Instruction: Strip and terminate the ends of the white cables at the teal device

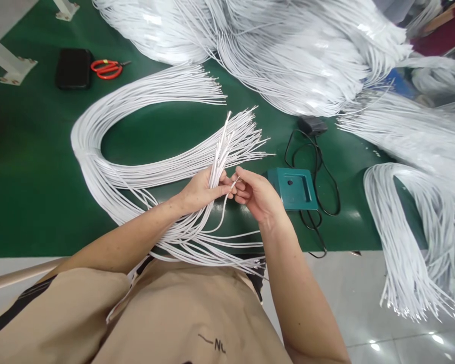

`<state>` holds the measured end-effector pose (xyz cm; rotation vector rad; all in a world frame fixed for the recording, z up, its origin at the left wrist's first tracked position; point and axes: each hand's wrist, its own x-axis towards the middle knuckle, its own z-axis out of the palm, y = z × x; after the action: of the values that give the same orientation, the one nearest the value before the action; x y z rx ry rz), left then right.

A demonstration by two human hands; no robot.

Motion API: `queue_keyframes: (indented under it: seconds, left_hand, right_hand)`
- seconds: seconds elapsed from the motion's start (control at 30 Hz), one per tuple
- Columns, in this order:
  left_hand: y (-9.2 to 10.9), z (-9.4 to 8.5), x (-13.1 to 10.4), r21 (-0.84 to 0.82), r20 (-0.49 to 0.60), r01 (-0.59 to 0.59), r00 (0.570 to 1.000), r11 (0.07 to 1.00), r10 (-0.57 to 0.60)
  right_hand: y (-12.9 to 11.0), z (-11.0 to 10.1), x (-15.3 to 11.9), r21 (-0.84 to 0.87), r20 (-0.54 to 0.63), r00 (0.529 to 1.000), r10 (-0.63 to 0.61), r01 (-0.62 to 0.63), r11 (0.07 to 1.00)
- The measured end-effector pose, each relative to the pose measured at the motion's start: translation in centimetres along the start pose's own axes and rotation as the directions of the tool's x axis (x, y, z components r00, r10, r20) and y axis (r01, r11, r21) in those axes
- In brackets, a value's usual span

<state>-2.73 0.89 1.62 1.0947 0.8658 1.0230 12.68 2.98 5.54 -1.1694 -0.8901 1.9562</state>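
My left hand (202, 191) is closed round a small bunch of white wires (220, 151), whose tips point up and slightly right. Beside it, my right hand (256, 192) pinches the end of one white wire that curves out of the bunch; the fingertips of both hands nearly meet. Behind them, a large bundle of white wires (87, 131) lies bent in a U on the green table (34, 187), its ends pointing right. More loose wires (212, 247) run below my hands along the table's front edge.
A teal device (293, 188) with a black cable (335, 187) sits right of my hands. Big heaps of white wire (288, 60) fill the back, and another bundle (387, 217) hangs over the front edge. Red scissors (106, 69) and a black box (74, 69) lie back left.
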Motion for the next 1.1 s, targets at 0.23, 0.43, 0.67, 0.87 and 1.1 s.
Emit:
queue_keyframes:
  seconds: [0.23, 0.43, 0.67, 0.87, 1.1]
  left_hand:
    - [0.1, 0.2, -0.1, 0.005, -0.026, -0.014, 1.0, 1.0, 0.014]
    - [0.4, 0.1, 0.0, 0.045, 0.003, 0.032, 0.999, 0.999, -0.032]
    - [0.4, -0.2, 0.0, 0.019, 0.055, 0.083, 0.995, 0.996, -0.084]
    - [0.3, -0.3, 0.1, 0.01, 0.059, 0.09, 0.994, 0.996, -0.091]
    - [0.4, -0.3, 0.1, -0.043, 0.066, 0.118, 0.991, 0.992, -0.115]
  right_hand:
    - [0.9, -0.2, -1.4, 0.042, -0.111, 0.99, -0.087, 0.093, 0.995]
    - [1.0, 0.2, -1.4, -0.317, -0.25, 0.923, -0.291, 0.206, 0.926]
    - [1.1, 0.1, -1.1, -0.188, -0.24, 0.955, -0.174, 0.13, 0.973]
    - [0.7, -0.3, -1.4, -0.294, -0.313, 0.936, -0.161, 0.066, 0.954]
    - [1.6, -0.2, -1.4, -0.605, -0.125, 0.908, -0.399, 0.249, 0.757]
